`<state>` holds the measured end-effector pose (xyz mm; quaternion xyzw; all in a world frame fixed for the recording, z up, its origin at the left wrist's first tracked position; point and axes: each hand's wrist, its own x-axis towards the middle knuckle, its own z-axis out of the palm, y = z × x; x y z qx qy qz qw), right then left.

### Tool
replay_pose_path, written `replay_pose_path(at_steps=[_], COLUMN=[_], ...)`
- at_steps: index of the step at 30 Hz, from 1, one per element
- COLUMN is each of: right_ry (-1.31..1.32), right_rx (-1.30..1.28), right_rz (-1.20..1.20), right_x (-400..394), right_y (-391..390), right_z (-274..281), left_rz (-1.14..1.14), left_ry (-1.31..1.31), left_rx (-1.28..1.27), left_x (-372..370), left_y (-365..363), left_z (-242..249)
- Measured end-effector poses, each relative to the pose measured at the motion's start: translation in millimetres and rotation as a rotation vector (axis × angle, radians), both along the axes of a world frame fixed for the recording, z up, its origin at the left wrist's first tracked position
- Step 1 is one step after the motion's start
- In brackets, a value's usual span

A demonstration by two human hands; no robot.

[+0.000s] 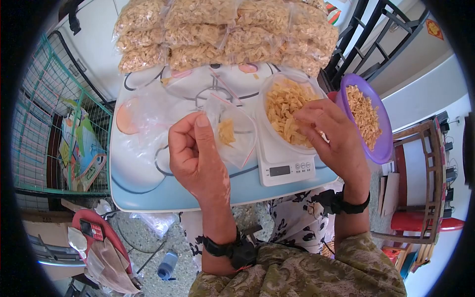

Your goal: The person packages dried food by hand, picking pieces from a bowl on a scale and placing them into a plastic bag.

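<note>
My left hand [198, 153] is closed, thumb over curled fingers, at the upper edge of a clear zip bag [242, 146]. A few yellow dried strips [226, 132] lie inside that bag, which rests on the table. My right hand [329, 131] is over a clear plastic bowl [265, 126] heaped with yellow dried strips [287, 106]. Its fingers and thumb curl together around some strips at the right side of the heap; the fingertips are partly hidden. Under the bowl stands a white kitchen scale [287, 175].
Filled bags [198, 29] are stacked along the table's far side. Loose clear bags [143, 153] lie left on the table [198, 198]. A purple basin [383, 143] of dried strips stands right. Below left are a red stool [121, 240] with a phone [92, 229], and a blue bottle [167, 265].
</note>
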<state>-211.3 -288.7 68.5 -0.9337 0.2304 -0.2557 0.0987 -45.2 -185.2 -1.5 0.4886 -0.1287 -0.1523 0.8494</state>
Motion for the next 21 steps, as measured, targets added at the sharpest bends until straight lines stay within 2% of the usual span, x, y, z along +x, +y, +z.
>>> replay_pose_path(at_steps=[2,14,18,21], right_ry=[0.066,0.302,0.316,0.206], right_rx=[0.101,0.072,0.051,0.039], right_rz=[0.041,0.036,-0.012,0.016], right_x=[0,8,11,8], right_y=[3,-1,-3,-5], right_z=[1,6,3,0], left_rz=[-0.003,-0.002,0.002,-0.008], left_ry=[0.001,-0.006,-0.003,0.006], left_rx=[-0.004,0.017,0.014,0.012], left_x=[0,-1,0,0], left_y=[0,-1,-1,1], left_z=[0,0,0,1])
